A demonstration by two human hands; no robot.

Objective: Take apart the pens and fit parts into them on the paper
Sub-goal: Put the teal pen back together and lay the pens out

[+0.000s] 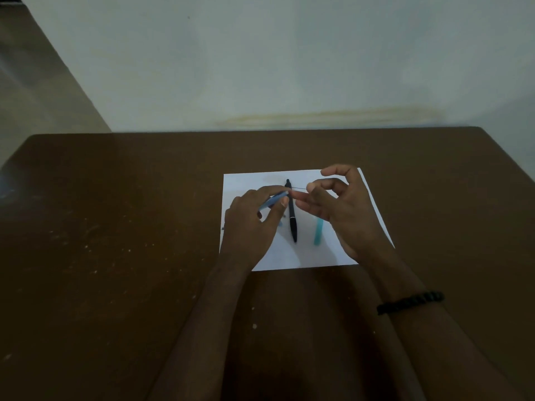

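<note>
My forearms reach up from the near edge of the brown table (115, 227), a dark beaded bracelet (410, 302) on my right wrist. Both hands work over the white paper (304, 256). My left hand (252, 224) grips a blue barrel (272, 200), its long axis slanting from lower left up to the right, the open end facing my right hand. My right hand (338, 209) pinches a thin dark refill (299, 189) between thumb and forefinger — it runs nearly level, its left end at the barrel's mouth; the other fingers curl loosely above. Between my hands a black pen (292, 215) lies flat on the paper, pointing away from me and towards me. Just right of it lies a teal tube (318, 233) — roughly parallel, partly under my right hand.
</note>
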